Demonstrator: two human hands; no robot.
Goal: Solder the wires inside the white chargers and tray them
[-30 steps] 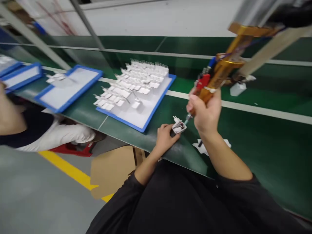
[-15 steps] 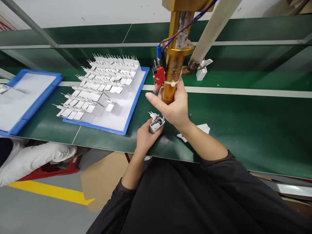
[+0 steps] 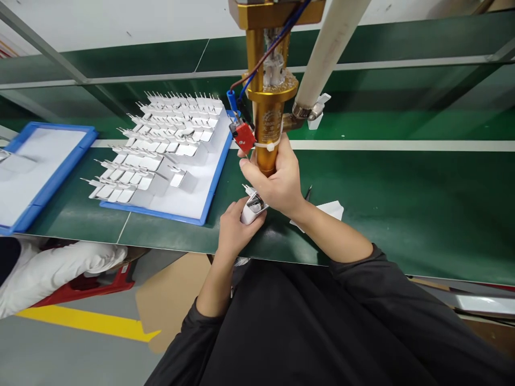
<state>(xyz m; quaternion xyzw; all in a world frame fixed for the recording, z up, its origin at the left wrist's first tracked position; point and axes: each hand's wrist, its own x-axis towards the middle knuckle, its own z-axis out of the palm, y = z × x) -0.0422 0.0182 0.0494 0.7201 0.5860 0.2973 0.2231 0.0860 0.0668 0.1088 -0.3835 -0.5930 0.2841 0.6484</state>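
My left hand (image 3: 235, 228) grips a white power-plug housing (image 3: 250, 214) over the bench's front edge. Its metal pins point up and left, and electronic parts show in its open top. Wrapped round the lower end of a gold-coloured dispensing gun (image 3: 270, 120) is my right hand (image 3: 281, 179). A red switch (image 3: 244, 136) with blue and brown wires is strapped to the gun's side. The gun's nozzle tip is hidden behind my right hand, just above the housing, so contact cannot be made out.
A blue-edged tray (image 3: 203, 201) to the left carries rows of white plug housings (image 3: 161, 142). Farther left lies another blue-edged tray (image 3: 48, 187). Beside my right forearm are a white paper scrap (image 3: 332, 210) and a dark pointed tool (image 3: 308, 193). A pale hose (image 3: 332, 53) joins the gun.
The gun has swung left and tilted in my right hand. The housing has turned and tilted in my left hand, so less of its inside shows. The view has shifted slightly.
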